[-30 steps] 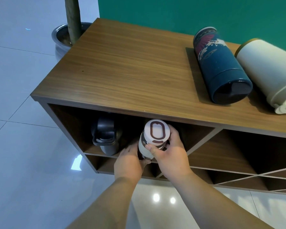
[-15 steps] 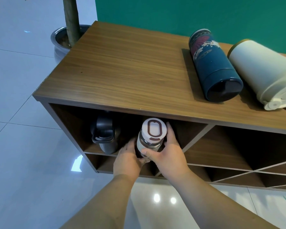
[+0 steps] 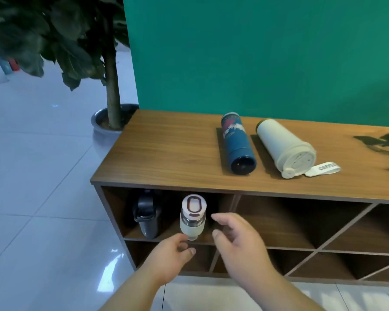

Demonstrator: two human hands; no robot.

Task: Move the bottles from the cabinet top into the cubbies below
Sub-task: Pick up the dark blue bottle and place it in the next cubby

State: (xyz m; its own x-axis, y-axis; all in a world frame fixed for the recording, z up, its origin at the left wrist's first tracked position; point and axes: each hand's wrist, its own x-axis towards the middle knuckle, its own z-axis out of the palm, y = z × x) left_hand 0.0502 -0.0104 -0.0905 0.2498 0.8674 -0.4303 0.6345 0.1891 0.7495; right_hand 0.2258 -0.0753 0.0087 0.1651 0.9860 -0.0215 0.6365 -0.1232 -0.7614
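A pale green bottle with a white cap stands in the upper left cubby of the wooden cabinet, beside a dark grey bottle. My left hand is just below it, fingertips at its base; whether they touch it I cannot tell. My right hand is open to its right, clear of the bottle. On the cabinet top lie a blue patterned bottle and a cream tumbler with a white strap, both on their sides.
A potted plant stands on the tiled floor at the cabinet's left end. A green wall rises behind the cabinet. Diagonal dividers split the cubbies to the right.
Both hands have come off the pale green bottle, which now stands in the cubby. The right hand drew back to the right and opened. The camera pulled back and tilted up.
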